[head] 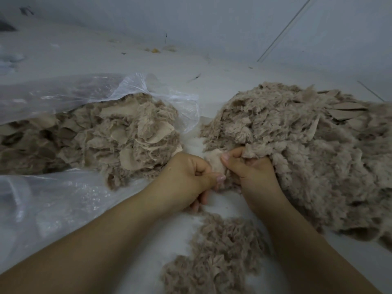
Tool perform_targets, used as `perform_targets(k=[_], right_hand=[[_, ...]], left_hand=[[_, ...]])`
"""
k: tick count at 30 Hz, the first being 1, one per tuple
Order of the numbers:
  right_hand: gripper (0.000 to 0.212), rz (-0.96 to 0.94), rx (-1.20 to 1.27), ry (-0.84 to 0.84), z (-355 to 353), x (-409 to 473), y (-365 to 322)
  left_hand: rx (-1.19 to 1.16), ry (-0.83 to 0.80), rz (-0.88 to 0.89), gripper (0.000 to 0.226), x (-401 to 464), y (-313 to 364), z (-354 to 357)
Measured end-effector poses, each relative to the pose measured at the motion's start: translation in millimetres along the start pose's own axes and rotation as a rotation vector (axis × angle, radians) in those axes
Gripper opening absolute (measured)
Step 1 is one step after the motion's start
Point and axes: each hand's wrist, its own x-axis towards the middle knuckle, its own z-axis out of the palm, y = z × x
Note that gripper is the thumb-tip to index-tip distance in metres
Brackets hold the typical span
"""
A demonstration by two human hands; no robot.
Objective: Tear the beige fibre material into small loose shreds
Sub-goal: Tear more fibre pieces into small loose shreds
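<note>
Two hands meet over one small beige piece (pixel 215 164): the left hand (pixel 186 175) is curled with thumb and fingers pinching its near edge, and the right hand (pixel 248 168) is closed on the other side, its fingers also buried in fluff from the big heap (pixel 307 155) beside it. That heap on the right looks already teased apart; a smaller scatter of shreds (pixel 218 249) lies between the forearms. On the left, flatter untorn pieces (pixel 118 136) spill from a clear plastic bag (pixel 63 96) on the pale floor (pixel 212 66). The fibre looks light, soft and weakly bonded, so close-set pinches near an edge should part it easily.
</note>
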Motion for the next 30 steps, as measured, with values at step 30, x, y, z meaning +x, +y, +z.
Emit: perform_targets(k=[30], right_hand=[[0.056, 0.206, 0.224, 0.045, -14, -1, 2]], left_hand=[[1.442, 0.673, 0.457, 0.035, 12, 11, -62]])
